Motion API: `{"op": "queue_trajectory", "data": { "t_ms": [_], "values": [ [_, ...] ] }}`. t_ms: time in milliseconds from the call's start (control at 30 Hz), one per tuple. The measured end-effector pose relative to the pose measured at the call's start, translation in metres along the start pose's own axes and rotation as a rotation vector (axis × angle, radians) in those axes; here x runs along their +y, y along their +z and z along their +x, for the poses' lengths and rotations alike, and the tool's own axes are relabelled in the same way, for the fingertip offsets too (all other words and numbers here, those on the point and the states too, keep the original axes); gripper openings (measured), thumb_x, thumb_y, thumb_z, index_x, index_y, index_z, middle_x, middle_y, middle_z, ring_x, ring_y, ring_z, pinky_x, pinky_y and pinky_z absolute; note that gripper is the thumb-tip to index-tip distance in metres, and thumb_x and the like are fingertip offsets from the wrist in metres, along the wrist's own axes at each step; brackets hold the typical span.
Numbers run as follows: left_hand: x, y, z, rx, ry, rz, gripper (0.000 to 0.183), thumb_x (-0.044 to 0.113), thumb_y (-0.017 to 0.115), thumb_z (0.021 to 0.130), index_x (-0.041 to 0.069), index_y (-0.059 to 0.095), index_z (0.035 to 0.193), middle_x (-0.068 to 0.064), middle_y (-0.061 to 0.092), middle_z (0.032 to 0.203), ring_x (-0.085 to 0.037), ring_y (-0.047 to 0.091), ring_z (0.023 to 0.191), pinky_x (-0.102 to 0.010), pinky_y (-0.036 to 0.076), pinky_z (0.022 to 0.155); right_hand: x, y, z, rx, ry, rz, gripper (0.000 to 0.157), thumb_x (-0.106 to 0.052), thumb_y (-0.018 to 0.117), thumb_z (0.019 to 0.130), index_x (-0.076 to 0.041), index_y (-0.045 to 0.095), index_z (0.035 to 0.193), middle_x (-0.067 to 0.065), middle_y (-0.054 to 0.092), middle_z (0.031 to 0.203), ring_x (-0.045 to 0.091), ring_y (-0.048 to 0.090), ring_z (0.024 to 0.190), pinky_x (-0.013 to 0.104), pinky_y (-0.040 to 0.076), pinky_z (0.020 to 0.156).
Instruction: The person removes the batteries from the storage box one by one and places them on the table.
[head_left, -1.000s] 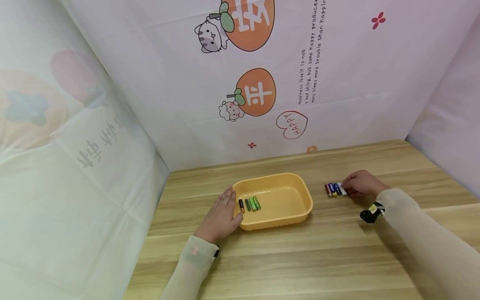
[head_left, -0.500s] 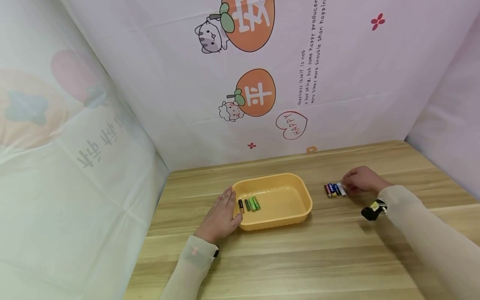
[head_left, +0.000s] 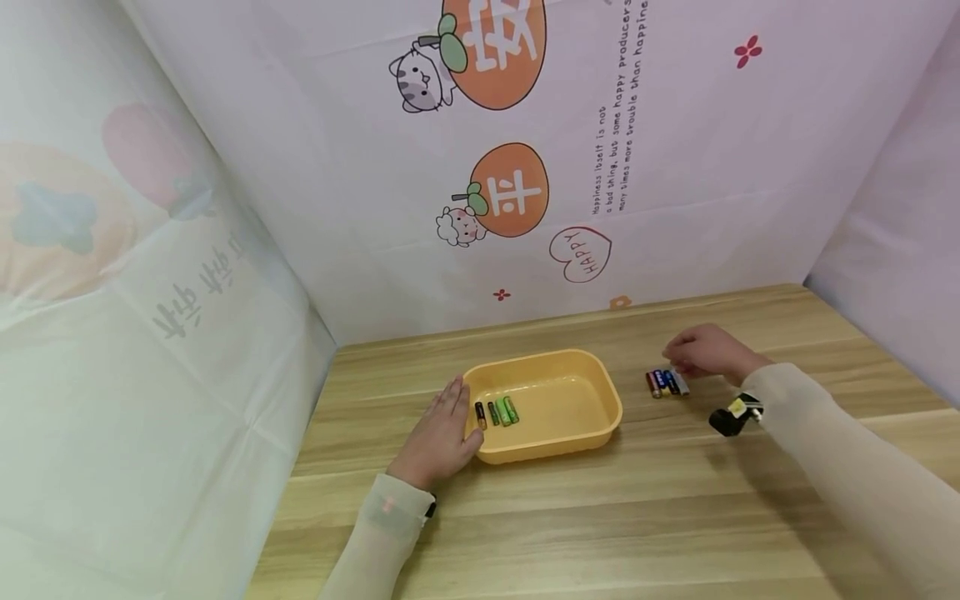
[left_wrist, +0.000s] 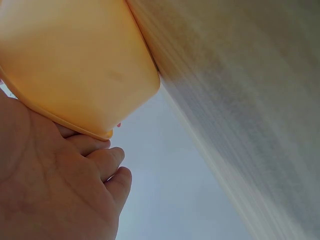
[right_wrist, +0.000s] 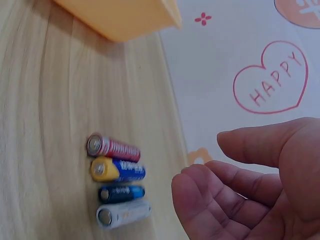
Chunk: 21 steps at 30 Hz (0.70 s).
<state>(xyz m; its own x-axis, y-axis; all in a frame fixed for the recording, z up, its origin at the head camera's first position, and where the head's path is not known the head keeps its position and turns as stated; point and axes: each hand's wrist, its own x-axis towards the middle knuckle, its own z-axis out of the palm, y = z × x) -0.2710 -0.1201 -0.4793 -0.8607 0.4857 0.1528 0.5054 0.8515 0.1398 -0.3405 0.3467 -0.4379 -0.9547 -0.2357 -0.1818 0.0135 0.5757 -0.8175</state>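
Observation:
The yellow tray (head_left: 555, 452) stands on the table with several batteries lying side by side at its left end: a black one (head_left: 482, 415) and green ones (head_left: 503, 412). My left hand (head_left: 435, 437) rests along the tray's left wall, fingers extended at the rim. My right hand (head_left: 708, 350) hovers just behind a second row of batteries, holding nothing; its thumb and fingers stand apart in the right wrist view. That row has a red battery (right_wrist: 114, 147), a blue-and-yellow one (right_wrist: 118, 169), a dark blue one (right_wrist: 121, 193) and a white one (right_wrist: 123, 214).
Everything stands on a wooden table (head_left: 570, 533). A white printed cloth (head_left: 375, 250) rises at its back edge, with more cloth (head_left: 150, 417) on the left and right. The second battery row lies to the right of the tray.
My right hand has moved left and slightly back, from beside the white battery to behind the row. The left hand has stayed on the tray; the batteries look unmoved.

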Motion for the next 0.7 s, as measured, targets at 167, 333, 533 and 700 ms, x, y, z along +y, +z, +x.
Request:
{"op": "queue_trajectory", "data": {
  "t_ms": [167,333,533,700],
  "values": [
    [0.0,0.002,-0.001,0.005,-0.003,-0.01,0.071,0.038,0.045,0.1,-0.006,0.024,0.151,-0.019,0.013,0.16,-0.026,0.01,0.147,-0.041,0.014,0.116,-0.013,0.005,0.003,-0.011,0.006,0.003,0.049,-0.023,0.055,0.099,0.015,0.05,0.13,0.023,0.062,0.111,0.032,0.063,0.097,0.042,0.055,0.081],
    [0.0,0.002,0.0,-0.007,-0.009,-0.009,0.071,0.038,0.044,0.1,-0.005,0.022,0.152,-0.018,0.011,0.16,-0.024,0.007,0.147,-0.039,0.011,0.117,-0.025,0.01,0.007,-0.018,-0.003,0.004,0.048,-0.025,0.057,0.099,0.013,0.052,0.129,0.018,0.063,0.109,0.034,0.063,0.098,0.04,0.056,0.08],
    [-0.001,0.004,-0.001,-0.011,-0.006,-0.001,0.072,0.041,0.041,0.1,-0.005,0.021,0.152,-0.018,0.011,0.16,-0.025,0.008,0.147,-0.038,0.01,0.117,-0.038,0.018,0.009,-0.026,-0.01,0.009,0.046,-0.023,0.056,0.098,0.013,0.052,0.128,0.019,0.062,0.11,0.033,0.063,0.098,0.042,0.055,0.082],
    [0.0,0.003,-0.001,-0.009,0.001,-0.001,0.072,0.041,0.041,0.1,-0.006,0.022,0.151,-0.019,0.012,0.16,-0.025,0.008,0.147,-0.039,0.011,0.117,-0.044,0.025,0.014,-0.025,-0.011,0.046,0.045,-0.02,0.058,0.098,0.013,0.053,0.127,0.019,0.063,0.108,0.03,0.063,0.095,0.042,0.055,0.081]
  ]
}}
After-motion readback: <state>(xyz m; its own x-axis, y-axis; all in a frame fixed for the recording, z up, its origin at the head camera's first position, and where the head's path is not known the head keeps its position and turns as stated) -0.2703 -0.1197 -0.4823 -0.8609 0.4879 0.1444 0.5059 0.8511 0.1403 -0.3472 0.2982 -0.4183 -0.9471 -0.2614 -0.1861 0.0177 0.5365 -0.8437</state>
